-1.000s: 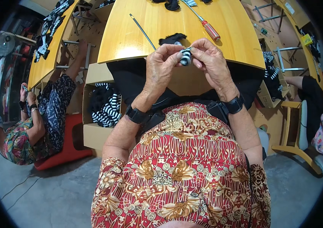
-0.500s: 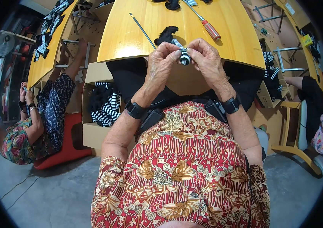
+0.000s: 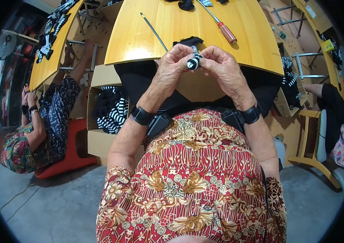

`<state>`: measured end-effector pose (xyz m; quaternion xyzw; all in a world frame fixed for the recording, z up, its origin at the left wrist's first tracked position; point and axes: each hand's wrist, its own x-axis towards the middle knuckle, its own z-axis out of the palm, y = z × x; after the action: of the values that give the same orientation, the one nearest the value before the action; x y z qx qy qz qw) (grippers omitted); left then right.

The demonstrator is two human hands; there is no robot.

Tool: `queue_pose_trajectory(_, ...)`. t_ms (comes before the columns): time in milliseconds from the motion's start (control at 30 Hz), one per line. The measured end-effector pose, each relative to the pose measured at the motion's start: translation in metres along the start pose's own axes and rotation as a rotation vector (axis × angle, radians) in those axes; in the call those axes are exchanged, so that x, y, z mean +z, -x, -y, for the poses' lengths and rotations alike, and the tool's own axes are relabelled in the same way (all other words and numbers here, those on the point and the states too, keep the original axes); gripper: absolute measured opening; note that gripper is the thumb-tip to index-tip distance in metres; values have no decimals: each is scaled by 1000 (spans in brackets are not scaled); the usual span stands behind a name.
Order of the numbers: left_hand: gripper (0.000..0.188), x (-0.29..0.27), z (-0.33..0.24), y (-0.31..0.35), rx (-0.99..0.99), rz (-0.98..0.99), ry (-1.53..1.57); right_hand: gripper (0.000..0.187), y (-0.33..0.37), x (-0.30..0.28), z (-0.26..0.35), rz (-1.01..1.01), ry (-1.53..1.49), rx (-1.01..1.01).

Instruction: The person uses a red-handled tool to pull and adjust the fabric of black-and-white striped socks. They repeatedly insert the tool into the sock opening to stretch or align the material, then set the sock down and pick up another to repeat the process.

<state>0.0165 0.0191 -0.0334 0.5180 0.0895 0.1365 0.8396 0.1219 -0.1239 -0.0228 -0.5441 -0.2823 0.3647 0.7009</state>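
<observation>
Just over the near edge of the yellow table point(image 3: 135, 36), my left hand point(image 3: 175, 60) and my right hand point(image 3: 220, 62) meet with their fingertips closed. Between them they pinch a small black-and-white striped knit piece point(image 3: 193, 62), bunched into a rounded end that faces me. Behind the fingertips, black cloth point(image 3: 190, 41) lies on the table; whether it belongs to the same piece I cannot tell. A thin dark rod point(image 3: 153, 31) with a yellow end points toward my left hand. Farther right rests a screwdriver point(image 3: 227, 33) with a red handle.
An open cardboard box point(image 3: 99, 141) of striped knits point(image 3: 113, 109) stands left of my legs, another box point(image 3: 285, 101) on the right. More dark cloth point(image 3: 186, 4) lies at the table's far end. People sit at both sides, one on a red chair point(image 3: 68, 154).
The striped piece has tipped and shifted slightly left in my fingers, so its rounded end turns more toward me. My right hand has turned a little, and the black cloth behind looks flatter.
</observation>
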Motion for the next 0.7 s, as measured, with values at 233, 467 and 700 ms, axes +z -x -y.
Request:
queue_pose_trajectory(233, 7, 11, 10, -6, 206, -186, -389, 3, -9, 4, -13, -183, -34, -128)
queue_pose_trajectory(467, 7, 8, 15, -9, 200, -184, -434, 6, -10, 6, -11, -236, -61, -90)
queue_pose_trajectory(700, 5, 6, 18, -10, 131, -214, -252, 6, -11, 4, -9, -167, 88, -110)
